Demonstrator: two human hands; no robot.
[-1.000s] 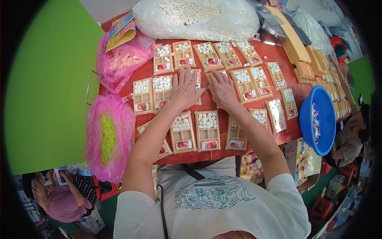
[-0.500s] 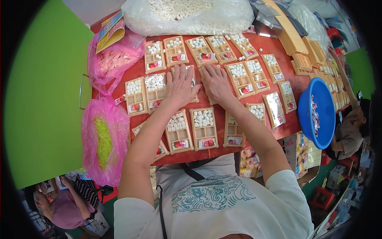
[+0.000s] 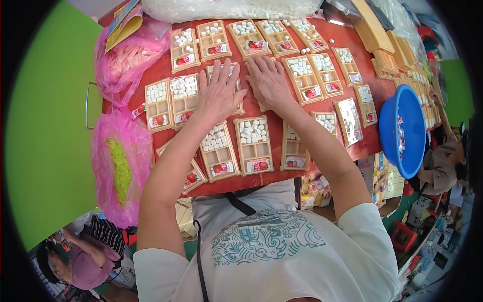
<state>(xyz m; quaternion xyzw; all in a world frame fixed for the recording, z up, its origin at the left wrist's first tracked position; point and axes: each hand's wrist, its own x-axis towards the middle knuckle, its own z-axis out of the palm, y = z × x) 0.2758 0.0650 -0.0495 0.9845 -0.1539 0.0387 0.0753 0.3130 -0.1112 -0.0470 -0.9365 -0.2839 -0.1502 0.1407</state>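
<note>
My left hand [image 3: 220,91] lies flat, fingers spread, over a small tan compartment tray [image 3: 238,85] that seems to have a clear, shiny cover. Beside it my right hand [image 3: 270,83] rests palm down with fingers stretched out over another tray, most of which it hides. Neither hand is wrapped round anything. Around them are more such trays, with white marshmallow-like pieces [image 3: 253,131] in the large section and a small strawberry-printed packet [image 3: 257,165] at the near end. One tray at right [image 3: 348,122] shows glare from a clear cover.
A red table [image 3: 216,187] carries the trays. Pink plastic bags [image 3: 136,146] hang at the left, one with green shreds [image 3: 119,171]. A blue basin [image 3: 387,128] of packets stands at right. A large clear bag [image 3: 231,11] lies at the back. Other people sit on both sides.
The view has shifted, so the table and trays sit a little higher and further left. My hands stay flat over the same two trays.
</note>
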